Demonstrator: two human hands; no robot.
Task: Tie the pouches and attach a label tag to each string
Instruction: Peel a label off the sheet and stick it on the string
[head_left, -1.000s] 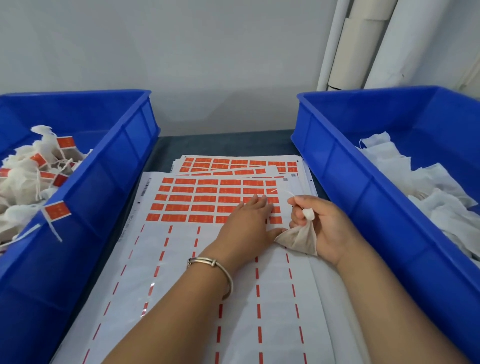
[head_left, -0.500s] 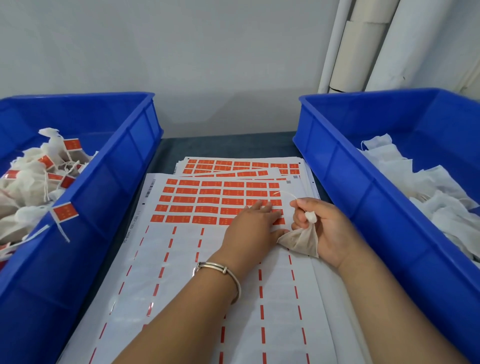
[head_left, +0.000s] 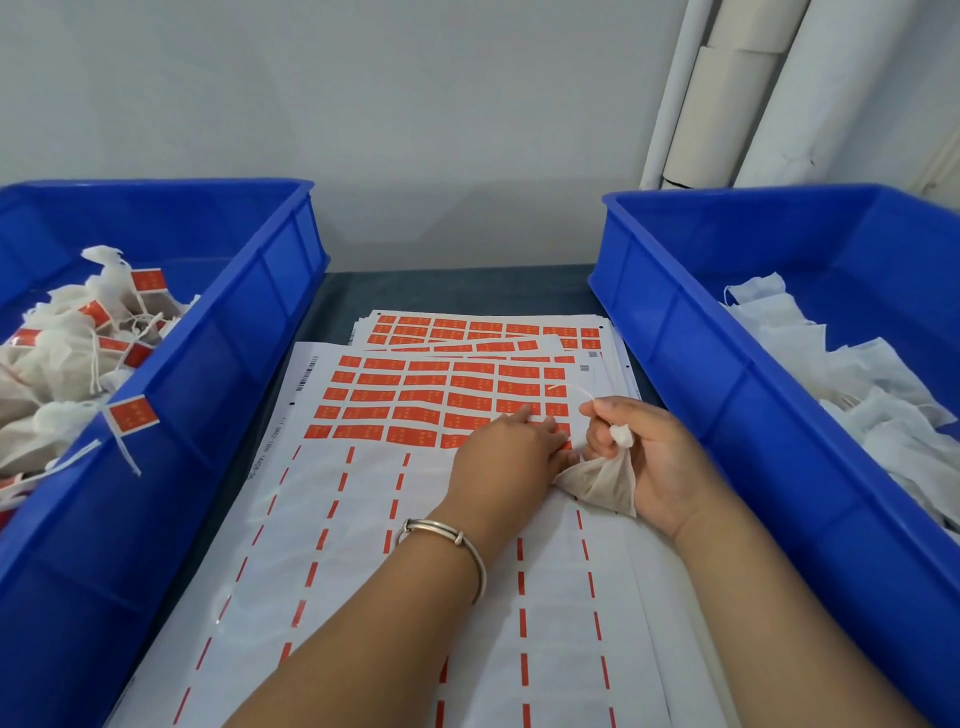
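A white sheet of orange label stickers (head_left: 415, 400) lies between two blue bins. My right hand (head_left: 660, 462) grips a small beige tied pouch (head_left: 602, 480) just right of the labels, and its thin white string (head_left: 576, 388) arcs up from my fingers. My left hand (head_left: 506, 457) lies on the sheet with straight fingers, the tips touching the orange labels in the lowest rows at the right. Whether a label is lifted I cannot tell.
The left blue bin (head_left: 218, 364) holds several tied pouches with orange tags (head_left: 132, 415). The right blue bin (head_left: 727, 395) holds several white untied pouches (head_left: 852, 384). More label sheets (head_left: 483, 330) are stacked behind. White pipes (head_left: 727, 93) stand at the back right.
My left hand's fingertips have shifted slightly over the lowest label rows. My right hand has kept the pouch in nearly the same place.
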